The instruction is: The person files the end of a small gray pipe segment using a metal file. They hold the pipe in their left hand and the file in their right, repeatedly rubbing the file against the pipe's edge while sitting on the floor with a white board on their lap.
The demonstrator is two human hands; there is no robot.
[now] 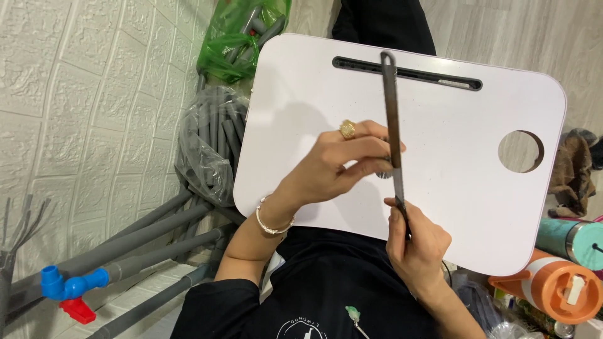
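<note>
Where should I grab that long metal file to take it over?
Likely the bare upper shaft of the metal file, near its looped end, coming from the far side of the white lap table. The right hand covers the lower end and the left hand pinches the middle, leaving only that stretch free.

Long thin dark metal file (393,135), held upright above white lap desk (440,188).
</note>
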